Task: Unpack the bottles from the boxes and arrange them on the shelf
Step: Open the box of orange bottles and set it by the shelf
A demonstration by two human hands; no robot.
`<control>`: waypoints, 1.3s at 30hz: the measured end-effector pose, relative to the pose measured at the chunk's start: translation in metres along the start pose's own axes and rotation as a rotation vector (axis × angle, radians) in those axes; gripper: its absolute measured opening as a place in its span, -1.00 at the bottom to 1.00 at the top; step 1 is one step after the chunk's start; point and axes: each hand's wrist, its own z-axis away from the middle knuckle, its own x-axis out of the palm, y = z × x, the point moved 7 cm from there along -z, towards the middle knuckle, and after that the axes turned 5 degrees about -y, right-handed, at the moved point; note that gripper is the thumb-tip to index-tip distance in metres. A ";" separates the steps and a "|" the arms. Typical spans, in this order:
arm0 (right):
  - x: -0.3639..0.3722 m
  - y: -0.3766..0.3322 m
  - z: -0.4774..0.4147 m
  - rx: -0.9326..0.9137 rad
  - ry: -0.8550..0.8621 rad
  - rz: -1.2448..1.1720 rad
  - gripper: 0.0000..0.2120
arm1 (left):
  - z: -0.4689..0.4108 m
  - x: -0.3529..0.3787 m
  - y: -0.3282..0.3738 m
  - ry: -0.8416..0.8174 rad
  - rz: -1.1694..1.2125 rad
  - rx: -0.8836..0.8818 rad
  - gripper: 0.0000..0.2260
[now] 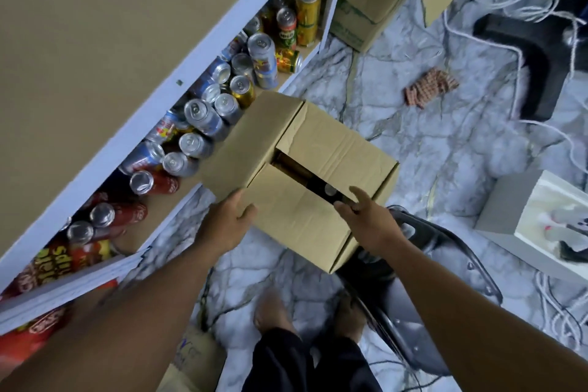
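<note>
The left hand (234, 218) gripped the near-left corner of the box (318, 149), thumb on the top flap and fingers wrapped down the side. The right hand (366, 213) was at the slot between the flaps, thumb and fingers spread apart with nothing clamped between them. Its fingertips (341, 206) touched the near flap's edge, but whether they hooked under it could not be told.

The box sat on a dark chair (445, 264), just beside the shelf (191, 73), its flaps only partly parted. In the slot showed a dark shape with a pale round top (331, 190), probably a bottle. The rest of the contents were hidden.

The cardboard looked stiff but creased, so its flaps should fold back easily. The bottles, if glass, would probably be heavy, smooth and breakable, and each is best taken by the neck or round the body, then lifted straight up. The shelf compartment next to the box already held many cans (203, 118), some upright and some lying down, so room there looked tight.
</note>
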 end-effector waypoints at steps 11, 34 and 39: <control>-0.049 -0.076 0.058 -0.114 -0.019 0.103 -0.38 | 0.059 -0.026 0.036 -0.047 0.146 0.017 -0.50; -0.031 -0.150 -0.069 -0.473 -0.089 0.665 -0.30 | 0.036 0.023 0.038 0.498 0.248 -0.164 -0.34; -0.021 -0.148 -0.116 -0.752 -0.099 0.887 -0.23 | 0.002 0.058 0.062 0.736 0.139 -0.276 -0.22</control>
